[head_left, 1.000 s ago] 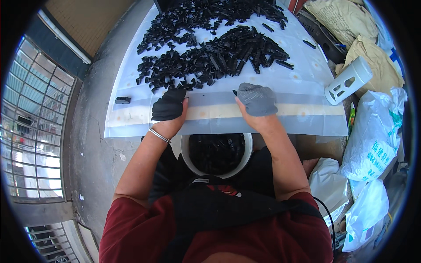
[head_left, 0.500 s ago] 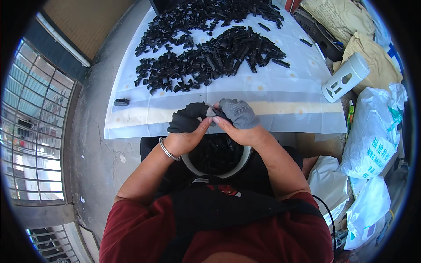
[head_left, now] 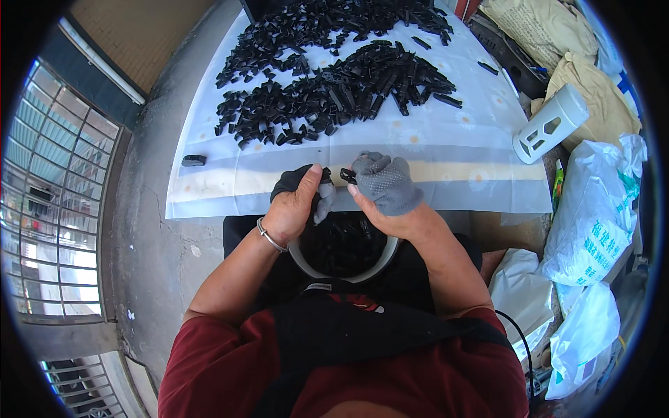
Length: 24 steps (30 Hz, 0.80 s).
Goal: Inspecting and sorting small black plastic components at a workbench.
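Observation:
Above the near edge of the table, my left hand [head_left: 298, 196], in a black glove with grey fingertips and a bare thumb, is closed on a small black plastic piece [head_left: 326, 175]. A short gap away, my right hand [head_left: 385, 184], in a grey dotted glove, pinches another black plastic piece [head_left: 347, 175] between bare thumb and curled fingers. Below both hands is a round light-rimmed bucket [head_left: 300, 260] with dark pieces inside. Farther off, a large heap of black plastic pieces [head_left: 334, 90] covers much of the table.
A flowered cloth [head_left: 446, 150] covers the table [head_left: 230, 198]. One black block [head_left: 194, 160] lies alone at its left edge. On the right stand a white slotted holder [head_left: 550, 124], a stuffed white plastic sack [head_left: 585, 216] and brown sacks [head_left: 585, 83]. A barred window [head_left: 59, 202] is at left.
My hands, together half a second ago, have drawn slightly apart. A black piece now shows at the fingers of each hand. The heap looks the same.

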Tool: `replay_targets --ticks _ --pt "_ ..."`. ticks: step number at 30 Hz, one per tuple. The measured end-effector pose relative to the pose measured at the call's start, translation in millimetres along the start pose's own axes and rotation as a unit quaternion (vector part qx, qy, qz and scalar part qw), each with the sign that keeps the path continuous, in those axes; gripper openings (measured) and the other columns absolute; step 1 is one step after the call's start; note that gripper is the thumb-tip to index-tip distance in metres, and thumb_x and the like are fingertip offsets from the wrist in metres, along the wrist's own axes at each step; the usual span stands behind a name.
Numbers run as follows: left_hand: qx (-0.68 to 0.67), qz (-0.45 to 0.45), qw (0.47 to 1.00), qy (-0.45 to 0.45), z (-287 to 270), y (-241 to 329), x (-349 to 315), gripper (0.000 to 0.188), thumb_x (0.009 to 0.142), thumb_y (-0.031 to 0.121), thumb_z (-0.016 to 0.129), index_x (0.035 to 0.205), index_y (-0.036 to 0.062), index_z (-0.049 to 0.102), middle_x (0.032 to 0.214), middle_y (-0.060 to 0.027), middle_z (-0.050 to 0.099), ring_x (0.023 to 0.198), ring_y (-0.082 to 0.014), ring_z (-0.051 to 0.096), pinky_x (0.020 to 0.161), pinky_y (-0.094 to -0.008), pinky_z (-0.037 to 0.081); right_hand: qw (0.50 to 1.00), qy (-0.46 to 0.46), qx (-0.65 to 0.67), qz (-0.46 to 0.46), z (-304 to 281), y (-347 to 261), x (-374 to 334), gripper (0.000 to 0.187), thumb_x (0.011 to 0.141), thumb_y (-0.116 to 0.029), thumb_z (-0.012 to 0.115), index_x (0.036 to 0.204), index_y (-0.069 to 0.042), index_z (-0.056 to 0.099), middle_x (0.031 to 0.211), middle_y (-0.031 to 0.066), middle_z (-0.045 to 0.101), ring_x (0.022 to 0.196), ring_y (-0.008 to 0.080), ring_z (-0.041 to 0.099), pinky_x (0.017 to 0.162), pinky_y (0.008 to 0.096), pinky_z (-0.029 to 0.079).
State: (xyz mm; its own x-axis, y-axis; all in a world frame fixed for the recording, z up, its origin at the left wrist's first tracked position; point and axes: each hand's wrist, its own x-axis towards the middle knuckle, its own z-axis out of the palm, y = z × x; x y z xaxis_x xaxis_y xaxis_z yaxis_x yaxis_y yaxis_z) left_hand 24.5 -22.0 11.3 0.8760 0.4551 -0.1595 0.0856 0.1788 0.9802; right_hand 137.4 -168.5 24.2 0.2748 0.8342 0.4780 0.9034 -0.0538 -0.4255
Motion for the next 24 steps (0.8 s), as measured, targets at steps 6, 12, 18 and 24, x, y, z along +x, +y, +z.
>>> replay_targets --ticks 6,12,18,24 --pt "0.141 0.077 0.985 -0.056 -11 4 2 0.041 0.092 0.036 0.04 0.079 0.0015 0.058 0.057 -0.0014 0.052 0.048 -0.0082 0.044 0.046 -0.0234 0.038 1.0 0.016 0.005 0.007 -2 -3 0 0.018 0.082 -0.02 0.052 0.086 -0.004 0.059 0.079 0.0127 0.059 0.073 0.0311 0.055 0.065 0.0399 0.043" --pt "0.223 0.082 0.968 -0.083 -8 20 0 0.041 0.092 0.035 0.039 0.078 0.0006 0.057 0.056 -0.0027 0.051 0.049 -0.0107 0.045 0.047 -0.0255 0.038 0.999 -0.034 -0.004 0.021 -8 -4 -2 0.026 0.083 -0.027 0.054 0.094 -0.004 0.059 0.083 0.0113 0.06 0.075 0.0298 0.055 0.068 0.0372 0.043" --pt "0.369 0.225 0.901 -0.018 4 17 0 0.034 0.092 0.022 0.037 0.072 0.0003 0.054 0.06 -0.0171 0.053 0.055 -0.0345 0.05 0.052 -0.0378 0.04 0.995 -0.008 -0.099 -0.022 13 -5 -1 0.016 0.077 -0.019 0.057 0.085 -0.006 0.059 0.08 0.0094 0.058 0.073 0.027 0.055 0.064 0.0376 0.043" --pt "0.396 0.223 0.89 0.0 2 15 -13 0.031 0.09 0.017 0.036 0.07 0.0008 0.053 0.063 -0.02 0.054 0.061 -0.0391 0.052 0.054 -0.0423 0.04 0.993 0.048 -0.075 -0.083 35 -11 2 0.011 0.076 -0.018 0.057 0.08 -0.007 0.058 0.078 0.0105 0.057 0.074 0.0272 0.055 0.064 0.0386 0.042"
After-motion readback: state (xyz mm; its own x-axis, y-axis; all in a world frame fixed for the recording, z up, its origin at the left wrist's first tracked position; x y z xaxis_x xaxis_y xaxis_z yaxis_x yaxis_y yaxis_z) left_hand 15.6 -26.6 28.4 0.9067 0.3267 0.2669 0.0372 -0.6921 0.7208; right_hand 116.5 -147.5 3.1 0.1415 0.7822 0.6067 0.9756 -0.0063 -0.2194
